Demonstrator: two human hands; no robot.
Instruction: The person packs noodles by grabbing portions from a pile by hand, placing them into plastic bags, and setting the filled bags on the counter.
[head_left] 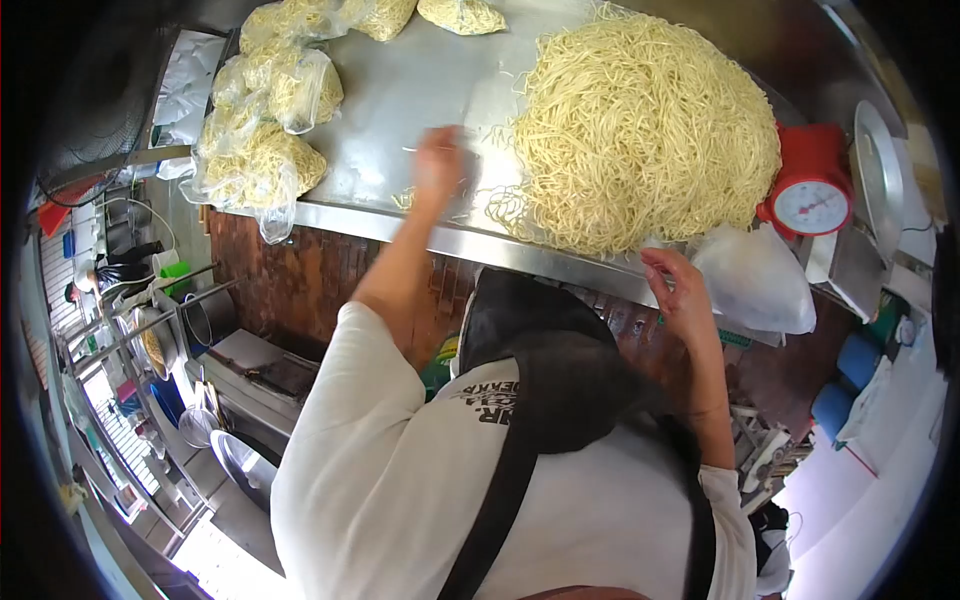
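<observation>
A large heap of yellow noodles (650, 130) lies on the steel table (380, 120). Left of the heap, my left hand (438, 165) is over the table near the front edge, smeared by motion, so its fingers and any contents are unclear. A few loose noodles lie around it. My right hand (678, 288) is at the table's front edge, just below the heap, with fingers slightly bent and apart and nothing visible in them. Beside it, to the right, sits a whitish plastic bag (755, 275).
Several clear bags of noodles (290, 85) sit at the table's left and back. A red scale (815, 185) stands right of the heap, beside a round metal pan (877, 170). Metal racks with pans and strainers (198, 425) are at the far left.
</observation>
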